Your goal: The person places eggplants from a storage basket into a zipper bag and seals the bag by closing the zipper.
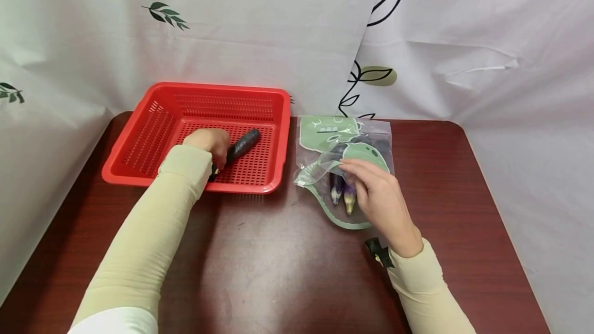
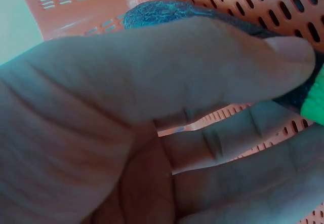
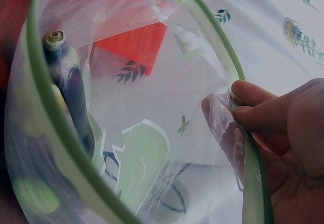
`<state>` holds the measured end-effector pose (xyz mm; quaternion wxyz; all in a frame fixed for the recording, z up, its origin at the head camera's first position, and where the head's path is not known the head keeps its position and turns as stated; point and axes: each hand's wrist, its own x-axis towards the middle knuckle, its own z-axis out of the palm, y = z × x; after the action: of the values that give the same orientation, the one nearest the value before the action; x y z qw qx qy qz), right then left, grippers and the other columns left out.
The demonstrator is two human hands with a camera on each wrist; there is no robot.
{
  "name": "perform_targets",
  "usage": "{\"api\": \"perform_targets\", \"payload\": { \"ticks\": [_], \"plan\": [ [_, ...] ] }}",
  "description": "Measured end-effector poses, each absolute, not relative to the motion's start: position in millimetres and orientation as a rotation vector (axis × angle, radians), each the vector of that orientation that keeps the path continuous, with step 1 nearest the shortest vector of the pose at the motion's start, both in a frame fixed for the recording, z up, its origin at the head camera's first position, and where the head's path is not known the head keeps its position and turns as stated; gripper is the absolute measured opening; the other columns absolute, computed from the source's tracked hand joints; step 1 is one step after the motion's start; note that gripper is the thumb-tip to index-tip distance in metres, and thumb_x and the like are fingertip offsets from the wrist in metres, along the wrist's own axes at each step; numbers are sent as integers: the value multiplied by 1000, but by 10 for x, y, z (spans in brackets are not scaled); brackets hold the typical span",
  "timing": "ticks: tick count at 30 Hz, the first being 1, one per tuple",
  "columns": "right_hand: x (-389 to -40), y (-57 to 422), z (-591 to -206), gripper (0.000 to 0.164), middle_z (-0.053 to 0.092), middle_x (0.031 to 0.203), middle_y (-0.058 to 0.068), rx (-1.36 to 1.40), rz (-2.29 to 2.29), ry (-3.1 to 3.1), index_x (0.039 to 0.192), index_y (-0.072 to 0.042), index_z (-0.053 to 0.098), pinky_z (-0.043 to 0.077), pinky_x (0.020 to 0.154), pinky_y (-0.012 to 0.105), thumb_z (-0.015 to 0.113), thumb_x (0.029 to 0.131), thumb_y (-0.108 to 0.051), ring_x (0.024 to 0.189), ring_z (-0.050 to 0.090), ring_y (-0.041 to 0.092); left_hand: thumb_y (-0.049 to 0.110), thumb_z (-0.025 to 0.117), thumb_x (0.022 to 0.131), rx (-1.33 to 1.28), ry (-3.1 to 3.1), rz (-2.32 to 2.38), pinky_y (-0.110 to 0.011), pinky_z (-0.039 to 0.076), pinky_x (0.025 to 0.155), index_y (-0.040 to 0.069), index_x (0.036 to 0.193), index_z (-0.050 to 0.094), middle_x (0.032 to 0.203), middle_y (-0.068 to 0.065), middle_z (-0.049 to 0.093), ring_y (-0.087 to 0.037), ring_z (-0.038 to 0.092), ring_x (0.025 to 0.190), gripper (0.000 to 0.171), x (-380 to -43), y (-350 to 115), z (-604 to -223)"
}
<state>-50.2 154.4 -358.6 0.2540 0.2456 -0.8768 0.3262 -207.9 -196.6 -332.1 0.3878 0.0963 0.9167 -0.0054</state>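
In the head view my left hand (image 1: 211, 143) reaches into the red plastic basket (image 1: 283, 138). It grips a long, dark, rough-skinned vegetable (image 1: 245, 144), the thumb lying along it. A bright green end (image 2: 315, 95) shows beyond the thumb in the left wrist view. My right hand (image 1: 378, 189) pinches the rim of a clear zip bag (image 1: 315, 166) with green prints, between thumb and fingertips. Held apart, the bag's mouth gapes wide in the right wrist view. Inside lie long purple eggplants (image 3: 71, 89) with pale ends, partly hidden behind the prints.
The basket and the bag stand side by side at the back of a dark red-brown table (image 1: 260, 262). A white curtain (image 1: 241, 19) with leaf prints hangs close behind them and along both sides. A black wrist strap (image 1: 378, 252) shows at my right wrist.
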Motion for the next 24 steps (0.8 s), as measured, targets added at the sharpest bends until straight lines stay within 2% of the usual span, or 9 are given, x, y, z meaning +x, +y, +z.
{"api": "perform_targets", "payload": {
  "ticks": [6,14,19,24],
  "plan": [
    [-500,1538,-3575,26,72,113,8,665,881,-2387,109,-3,76,52,91,37,66,89,10,106,68,22,5,77,76,239,2387,2,-34,45,64,4,83,64,82,-10,58,-22,48,72,15,-2055,-1953,-3262],
    [-494,1537,-3573,26,72,113,8,669,874,-2385,109,-3,76,52,91,38,66,88,10,106,68,22,2,71,80,234,2418,94,-32,47,58,1,87,62,79,-12,61,-20,54,64,11,-1996,-1905,-3131],
    [-492,1541,-3573,27,72,113,8,667,873,-2390,110,-3,76,52,91,38,66,88,10,106,68,22,1,68,77,247,2470,96,-31,47,54,1,85,63,76,-12,63,-20,56,59,8,-1955,-1850,-3032],
    [-492,1542,-3571,27,72,114,7,667,881,-2392,110,-3,76,52,92,37,66,89,11,107,68,21,3,67,79,279,2520,84,-34,46,58,3,87,62,80,-12,62,-23,57,66,10,-1910,-1797,-2945]
  ]
}}
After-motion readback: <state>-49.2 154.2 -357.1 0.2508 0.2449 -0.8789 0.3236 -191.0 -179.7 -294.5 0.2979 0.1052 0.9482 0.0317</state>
